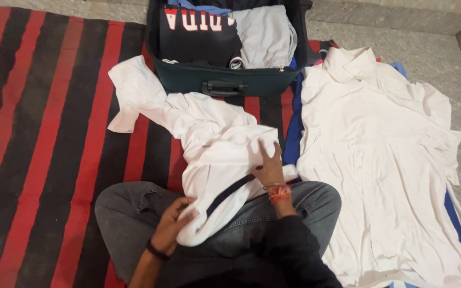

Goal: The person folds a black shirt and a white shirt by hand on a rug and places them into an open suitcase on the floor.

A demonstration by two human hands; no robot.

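A crumpled white garment with a dark stripe (209, 144) lies across my lap and out onto the striped rug, one sleeve reaching toward the suitcase. My left hand (173, 221) grips its near bunched edge over my left knee. My right hand (269, 166) presses flat on the cloth, fingers spread, just above my right knee. I sit cross-legged in grey jeans (134, 205).
An open dark suitcase (225, 80) with folded clothes stands ahead at the rug's far edge. A white collared shirt (390, 160) lies spread flat on the right, over blue fabric (293, 128). The red and black striped rug (49, 138) runs to the left; grey stone floor borders the right.
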